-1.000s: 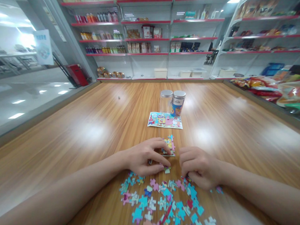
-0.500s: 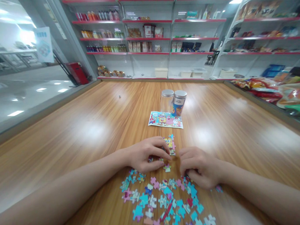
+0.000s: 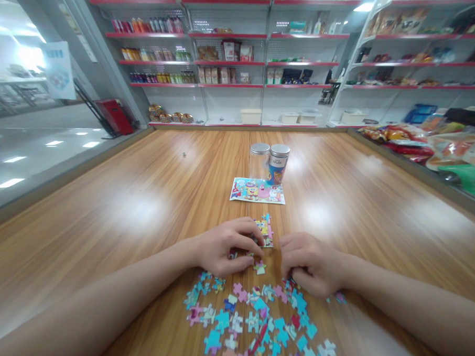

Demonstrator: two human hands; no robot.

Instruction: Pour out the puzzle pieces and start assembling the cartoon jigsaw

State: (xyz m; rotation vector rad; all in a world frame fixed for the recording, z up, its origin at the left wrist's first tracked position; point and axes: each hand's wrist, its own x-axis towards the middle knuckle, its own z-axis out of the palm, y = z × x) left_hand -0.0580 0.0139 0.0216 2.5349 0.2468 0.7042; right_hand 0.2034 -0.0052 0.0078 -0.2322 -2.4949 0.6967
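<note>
My left hand lies over the joined part of a jigsaw puzzle, with fingers apart and thumb spread from them. It hides part of that section, which shows a yellow cartoon face. Close to the thumb is a loose puzzle piece with a pale green part. To the right, my right hand rests on the table, its fingers curled in; whatever they may hold is hidden. Many loose puzzle pieces, mostly blue, pink and white, are scattered below both hands. A few lie partly under the right hand.
Beyond the hands, a printed picture sheet lies flat. A clear jar with a silver lid and a labelled jar stand at it. Bagged goods lie past the table's right edge. Stocked shelves line the back.
The whole view has shifted slightly, so things appear a little further left. Both hands keep nearly the same pose and place over the table.
</note>
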